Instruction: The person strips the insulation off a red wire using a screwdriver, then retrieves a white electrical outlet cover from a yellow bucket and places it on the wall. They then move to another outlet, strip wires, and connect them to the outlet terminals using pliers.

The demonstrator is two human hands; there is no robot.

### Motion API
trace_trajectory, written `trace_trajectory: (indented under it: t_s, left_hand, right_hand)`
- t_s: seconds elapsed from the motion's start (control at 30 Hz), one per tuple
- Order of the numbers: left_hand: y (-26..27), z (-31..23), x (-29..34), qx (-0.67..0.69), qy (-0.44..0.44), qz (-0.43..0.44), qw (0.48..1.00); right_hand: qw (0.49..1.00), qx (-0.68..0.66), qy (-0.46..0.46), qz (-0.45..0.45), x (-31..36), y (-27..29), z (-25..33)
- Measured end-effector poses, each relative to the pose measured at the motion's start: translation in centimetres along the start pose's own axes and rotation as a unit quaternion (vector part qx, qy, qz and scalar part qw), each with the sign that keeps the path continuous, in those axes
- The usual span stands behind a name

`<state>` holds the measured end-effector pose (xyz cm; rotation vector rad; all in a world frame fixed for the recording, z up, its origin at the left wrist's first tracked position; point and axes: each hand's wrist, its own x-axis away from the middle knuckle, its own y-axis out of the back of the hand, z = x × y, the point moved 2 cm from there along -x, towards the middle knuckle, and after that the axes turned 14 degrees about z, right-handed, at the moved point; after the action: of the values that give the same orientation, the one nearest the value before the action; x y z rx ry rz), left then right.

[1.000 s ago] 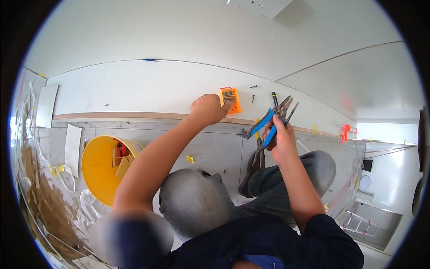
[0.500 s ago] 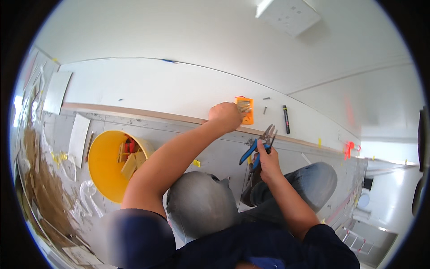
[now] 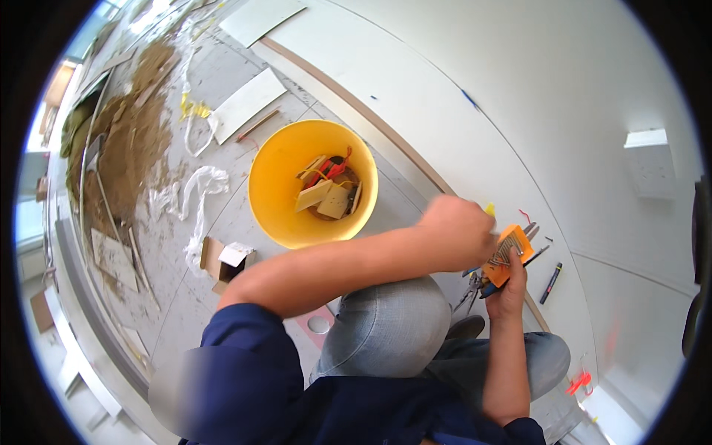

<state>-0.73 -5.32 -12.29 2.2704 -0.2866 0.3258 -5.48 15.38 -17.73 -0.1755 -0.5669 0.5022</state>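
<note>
Grasping an orange screw box (image 3: 495, 277) and half-hidden pliers (image 3: 472, 285), centre right, is the right hand (image 3: 510, 291); the left hand (image 3: 458, 231) (fingers obscured) has a grip I can't tell, its forearm (image 3: 356, 262) overlapping a cardboard box (image 3: 214, 259).

Smooth plastic, metal, matt denim
Orange plastic box (image 3: 495, 274) at three o'clock, its screws (image 3: 506, 251) metallic; smooth yellow plastic bucket (image 3: 276, 194), ten; faded denim trousers (image 3: 393, 322), five; rough brown dirt (image 3: 144, 119), farther toward ten.

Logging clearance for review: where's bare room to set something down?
Bare: the long white panel between its brown edge strip and the slim blue piece. Crowded: around the orange plastic box and black pen; inside the round yellow bucket.
</note>
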Motion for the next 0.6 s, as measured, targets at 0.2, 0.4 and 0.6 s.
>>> trace_trajectory:
  t_s: [0.2, 0.4, 0.6]
  left_hand:
    - [1.1, 12.9, 17.7, -0.108, 0.384, -0.454, 0.797]
    - [-7.8, 17.0, 21.1, 0.658, 0.428, -0.219, 0.579]
    - [-5.9, 14.5, 23.5, 0.705, 0.395, -0.240, 0.538]
  right_hand:
    - [0.999, 0.001, -0.003, 0.038, -0.1, -0.1, 4.2]
    - [0.995, -0.001, -0.074, 0.068, 2.8, 0.5, 7.8]
    - [0.987, 0.025, -0.124, 0.096, 11.1, -1.0, 15.2]
